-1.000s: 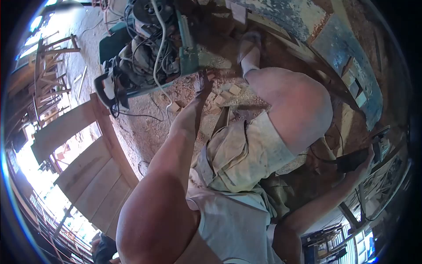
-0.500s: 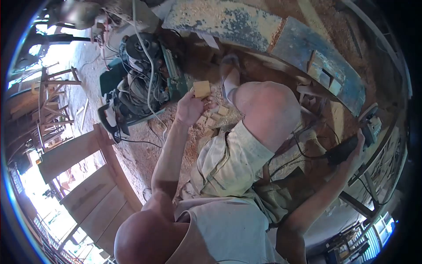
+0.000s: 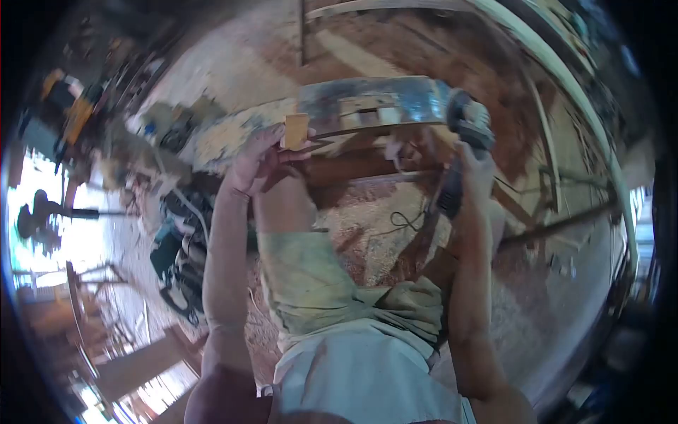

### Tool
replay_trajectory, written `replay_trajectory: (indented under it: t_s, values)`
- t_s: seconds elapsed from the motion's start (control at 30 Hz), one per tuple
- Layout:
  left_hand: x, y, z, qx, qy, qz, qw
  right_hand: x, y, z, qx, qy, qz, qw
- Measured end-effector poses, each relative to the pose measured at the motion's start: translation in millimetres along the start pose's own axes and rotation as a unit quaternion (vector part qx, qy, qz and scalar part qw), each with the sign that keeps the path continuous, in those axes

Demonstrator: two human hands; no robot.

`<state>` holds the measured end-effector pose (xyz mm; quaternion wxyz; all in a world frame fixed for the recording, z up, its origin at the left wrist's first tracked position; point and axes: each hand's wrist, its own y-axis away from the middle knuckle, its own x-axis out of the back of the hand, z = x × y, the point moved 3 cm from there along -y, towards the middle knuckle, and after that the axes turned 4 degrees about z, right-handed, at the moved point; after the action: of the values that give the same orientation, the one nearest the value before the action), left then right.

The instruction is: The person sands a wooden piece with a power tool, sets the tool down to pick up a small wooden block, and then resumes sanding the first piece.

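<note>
My left hand [image 3: 260,157] is closed on a small square wooden block [image 3: 296,131], held up over my knee in front of the plank bench [image 3: 321,106]. The block's flat tan face shows. My right hand [image 3: 476,168] grips an angle grinder [image 3: 450,192] by its dark body. The grinder's round head [image 3: 470,121] points away from me, beside the right end of the bench. Motion blur hides whether its disc is turning. A small wooden frame [image 3: 349,107] with a dark opening lies on the bench's blue-painted part.
A dark cable [image 3: 406,220] curls over sawdust [image 3: 371,237] below the bench. To the left stands a green machine [image 3: 166,251] with a pale hose [image 3: 191,198] across it. Boards [image 3: 145,364] stand at lower left, and a metal bar [image 3: 554,226] crosses at right.
My view has turned toward the bench. The block has come up from above the floor to bench height, and the grinder has moved inward and forward from the far right. Both grips hold.
</note>
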<state>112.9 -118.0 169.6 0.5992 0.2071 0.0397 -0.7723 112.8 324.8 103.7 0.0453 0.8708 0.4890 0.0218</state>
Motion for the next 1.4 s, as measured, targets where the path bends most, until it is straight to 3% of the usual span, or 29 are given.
replay_trajectory:
  t_s: [0.17, 0.2, 0.23, 0.27, 0.37, 0.4, 0.5, 0.6, 0.7, 0.9, 1.0, 1.1, 1.13, 1.4]
  values:
    - [-19.5, -122.2, -32.7, 0.135, -0.153, -0.03, 0.979, 4.7, 8.3, -16.8, -0.022, -0.004, -0.018, 1.0]
    - [-25.2, -139.3, -41.0, 0.052, -0.332, -0.013, 0.942, 5.4, 8.5, -17.5, -0.014, 0.001, -0.01, 1.0]
    - [-35.1, -152.3, -49.2, -0.037, -0.496, 0.006, 0.867, 4.1, 8.4, -19.2, -0.006, 0.005, -0.005, 1.0]
    - [-42.7, -158.7, -58.3, -0.124, -0.64, 0.029, 0.758, 3.2, 8.3, -19.8, 0.002, 0.01, -0.004, 1.0]
    - [-43.8, -171.2, -99.2, -0.283, -0.635, 0.013, 0.719, 4.2, 5.4, -16.3, -0.006, 0.036, -0.005, 0.999]
    - [-48.4, -170.6, -107.6, -0.34, -0.69, 0.008, 0.639, 3.9, 4.4, -14.8, 0.0, 0.04, 0.001, 0.999]
    - [-48.9, -167.2, -131.5, -0.396, -0.645, 0.035, 0.653, 2.3, 3.6, -12.4, 0.01, 0.058, 0.005, 0.998]
    - [-55.8, -174.3, -144.0, -0.449, -0.663, 0.042, 0.598, -1.8, 6.4, -16.6, 0.003, 0.077, -0.015, 0.997]
    - [-54.8, -173.2, -138.2, -0.396, -0.677, 0.09, 0.614, -2.9, 8.9, -11.2, 0.008, 0.102, -0.023, 0.994]
    - [-43.9, -183.9, -138.4, -0.373, -0.651, 0.072, 0.657, -15.6, 19.7, 3.6, 0.061, 0.203, -0.04, 0.976]
    - [-29.5, -201.1, -110.8, -0.23, -0.54, 0.057, 0.808, -25.5, 20.0, 8.8, 0.057, 0.253, -0.068, 0.963]
    - [23.2, -237.2, -120.1, -0.235, -0.612, 0.108, 0.747, -35.4, 25.4, 14.3, 0.071, 0.32, -0.092, 0.94]
    - [28.6, -240.4, -125.5, -0.143, -0.643, 0.078, 0.748, -38.2, 28.1, 17.5, 0.073, 0.352, -0.099, 0.928]
    - [13.0, -247.9, -127.4, -0.064, -0.673, 0.072, 0.733, -68.0, 32.9, 33.1, 0.135, 0.46, -0.151, 0.864]
